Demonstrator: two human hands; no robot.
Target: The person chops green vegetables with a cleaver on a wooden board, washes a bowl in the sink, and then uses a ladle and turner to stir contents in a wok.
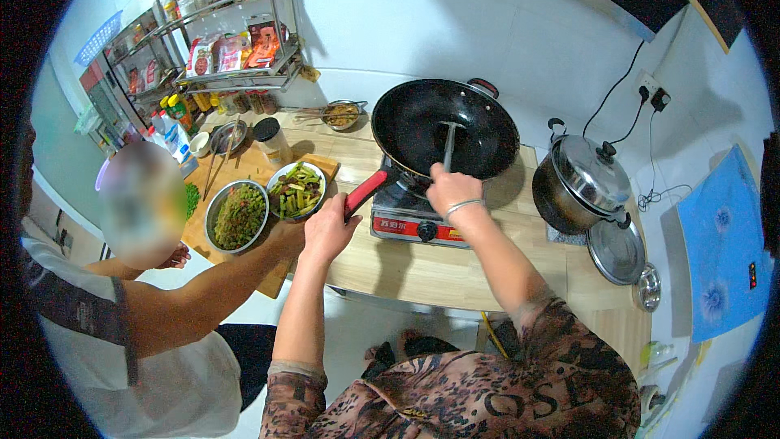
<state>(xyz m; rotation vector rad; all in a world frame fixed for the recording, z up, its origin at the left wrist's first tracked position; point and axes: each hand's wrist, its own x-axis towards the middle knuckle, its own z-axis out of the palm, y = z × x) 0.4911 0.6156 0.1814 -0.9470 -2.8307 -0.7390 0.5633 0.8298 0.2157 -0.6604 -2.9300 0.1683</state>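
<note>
My left hand [332,225] grips the red and black handle of a black wok [402,122], which is tilted over a portable gas stove [396,216]. In my right hand [454,195] is the handle of a metal cooking utensil [450,143]; its far end rests inside the wok. Left of the stove, a white bowl of cut green vegetables and dark pieces [297,190] stands beside a metal bowl of chopped green food [237,216]. Both are on a wooden cutting board [201,228]. Another person's forearm [244,280] reaches towards these bowls, close to my left wrist.
A lidded metal pot [570,195] stands right of the stove, near a loose lid [616,253] and a small metal bowl [647,286]. Behind the board are a black-lidded jar [272,141] and a small strainer of food [341,114]. A metal rack [237,76] holds packets at the back left.
</note>
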